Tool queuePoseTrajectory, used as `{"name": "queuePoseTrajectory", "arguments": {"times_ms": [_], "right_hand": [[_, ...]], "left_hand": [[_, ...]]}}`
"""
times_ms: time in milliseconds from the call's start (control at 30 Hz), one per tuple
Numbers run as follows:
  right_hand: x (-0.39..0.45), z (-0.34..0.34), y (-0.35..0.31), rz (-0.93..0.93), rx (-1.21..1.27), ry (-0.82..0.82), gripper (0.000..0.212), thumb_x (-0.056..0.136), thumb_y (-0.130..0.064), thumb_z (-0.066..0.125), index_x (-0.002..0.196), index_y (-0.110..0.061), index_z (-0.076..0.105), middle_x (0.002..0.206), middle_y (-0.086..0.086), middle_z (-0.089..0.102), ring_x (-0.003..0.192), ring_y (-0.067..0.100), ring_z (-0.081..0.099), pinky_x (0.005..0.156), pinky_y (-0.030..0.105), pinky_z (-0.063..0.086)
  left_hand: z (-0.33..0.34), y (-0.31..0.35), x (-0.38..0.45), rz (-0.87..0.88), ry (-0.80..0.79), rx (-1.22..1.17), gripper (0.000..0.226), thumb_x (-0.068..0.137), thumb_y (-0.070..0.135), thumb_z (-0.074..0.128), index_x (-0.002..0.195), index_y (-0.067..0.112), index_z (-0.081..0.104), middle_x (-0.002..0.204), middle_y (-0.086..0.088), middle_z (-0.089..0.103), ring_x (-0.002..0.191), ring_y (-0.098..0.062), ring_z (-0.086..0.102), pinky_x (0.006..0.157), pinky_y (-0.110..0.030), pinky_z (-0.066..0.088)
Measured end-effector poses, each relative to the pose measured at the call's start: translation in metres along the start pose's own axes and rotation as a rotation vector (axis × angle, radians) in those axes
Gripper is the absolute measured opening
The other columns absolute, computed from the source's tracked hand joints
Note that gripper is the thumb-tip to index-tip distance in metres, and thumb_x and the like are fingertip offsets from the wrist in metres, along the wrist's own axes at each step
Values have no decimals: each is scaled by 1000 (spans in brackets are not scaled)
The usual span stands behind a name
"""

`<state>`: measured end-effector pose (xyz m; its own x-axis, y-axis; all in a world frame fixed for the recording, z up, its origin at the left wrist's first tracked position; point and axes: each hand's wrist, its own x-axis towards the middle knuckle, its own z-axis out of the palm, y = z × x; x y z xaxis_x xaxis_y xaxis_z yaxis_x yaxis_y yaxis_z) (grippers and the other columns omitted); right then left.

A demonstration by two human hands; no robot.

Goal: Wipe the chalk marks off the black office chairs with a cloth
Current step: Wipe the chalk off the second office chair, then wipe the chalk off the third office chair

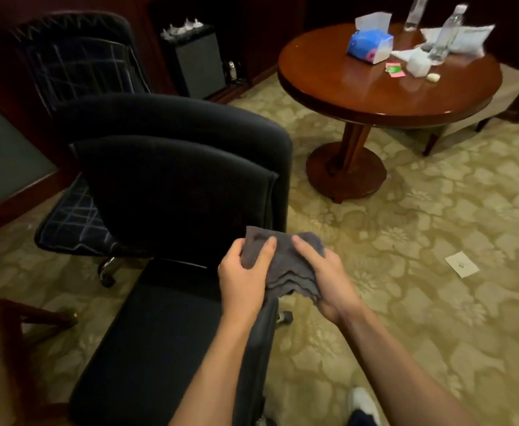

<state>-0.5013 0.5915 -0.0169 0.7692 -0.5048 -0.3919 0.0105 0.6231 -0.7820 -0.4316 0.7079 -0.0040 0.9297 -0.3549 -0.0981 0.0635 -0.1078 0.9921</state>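
A folded grey cloth (pixel 286 265) is held between both hands above the right edge of the near black office chair (pixel 175 192). My left hand (pixel 243 275) grips its left side with the thumb on top. My right hand (pixel 329 281) grips its right side, thumb pressed on the folds. The near chair's backrest and seat look plain black, with no marks that I can make out. Behind it stands a second black chair (pixel 77 66) covered with crossing white chalk lines on its backrest and seat.
A round wooden table (pixel 359 96) at the back right carries a tissue pack (pixel 369 44), two water bottles (pixel 445 35) and small items. A dark bin (pixel 196 63) stands by the wall. A paper card (pixel 462 264) lies on the patterned carpet. Wooden furniture legs (pixel 34 318) are at the lower left.
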Motion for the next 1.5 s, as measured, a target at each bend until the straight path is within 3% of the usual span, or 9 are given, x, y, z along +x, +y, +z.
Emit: {"name": "queuePoseTrajectory", "arguments": {"times_ms": [167, 233, 467, 567, 700, 933, 1233, 1367, 1500], "right_hand": [[37, -54, -73, 120, -163, -140, 19, 92, -8, 66, 110, 0, 68, 103, 19, 74, 96, 31, 73, 81, 35, 60], [51, -68, -101, 88, -222, -195, 20, 93, -7, 65, 112, -1, 68, 105, 16, 75, 99, 29, 72, 84, 35, 59], [86, -74, -157, 13, -353, -290, 22, 94, -12, 66, 113, -1, 68, 105, 14, 75, 99, 29, 72, 88, 42, 58], [108, -72, -164, 29, -357, -279, 25, 93, -13, 67, 112, 3, 65, 105, 18, 74, 99, 33, 72, 90, 47, 57], [144, -60, -168, -66, -513, -363, 29, 90, -17, 73, 95, 7, 58, 88, 13, 70, 86, 28, 68, 75, 40, 52], [167, -14, -150, -183, -645, -614, 24, 92, -16, 71, 81, 0, 55, 72, 11, 57, 71, 17, 55, 64, 37, 46], [215, -13, -185, -124, -583, -751, 16, 100, -16, 58, 87, -9, 61, 79, 5, 65, 76, 13, 61, 67, 32, 51], [253, -12, -210, -65, -600, -894, 23, 99, -10, 58, 78, -19, 59, 73, -7, 58, 73, 7, 55, 66, 26, 46], [287, -4, -238, -69, -649, -1018, 15, 100, -16, 58, 86, -18, 64, 80, -10, 66, 81, 6, 63, 72, 25, 51]], "left_hand": [[84, 29, 2, -221, 97, -227, 11, 95, 17, 67, 100, 10, 73, 95, -12, 77, 95, -30, 74, 82, -37, 60], [108, 42, 6, -208, 121, -242, 12, 98, 15, 62, 101, 12, 73, 97, -11, 77, 98, -28, 73, 80, -32, 60], [153, 70, 34, -134, 334, -197, 14, 100, 22, 61, 102, 19, 75, 98, -5, 77, 97, -22, 73, 92, -48, 58], [164, 74, 51, -123, 434, -156, 14, 99, 27, 62, 97, 24, 76, 94, 1, 77, 93, -15, 73, 89, -47, 59], [178, 66, 57, 49, 684, 86, 16, 99, 35, 59, 95, 26, 72, 86, 9, 73, 83, -1, 68, 78, -41, 60], [140, 53, 84, 51, 916, 142, 18, 99, 33, 59, 86, 21, 64, 79, 4, 65, 75, -13, 65, 69, -47, 56], [191, 87, 116, 59, 1090, 164, 20, 97, 36, 60, 82, 22, 63, 73, 5, 63, 68, -12, 62, 60, -30, 52], [215, 99, 147, -14, 1252, 143, 31, 96, 37, 65, 73, 17, 62, 66, -2, 61, 65, -25, 62, 60, -49, 55], [240, 116, 175, -41, 1403, 71, 31, 95, 36, 67, 71, 16, 66, 66, -4, 64, 67, -23, 65, 63, -49, 57]]}}
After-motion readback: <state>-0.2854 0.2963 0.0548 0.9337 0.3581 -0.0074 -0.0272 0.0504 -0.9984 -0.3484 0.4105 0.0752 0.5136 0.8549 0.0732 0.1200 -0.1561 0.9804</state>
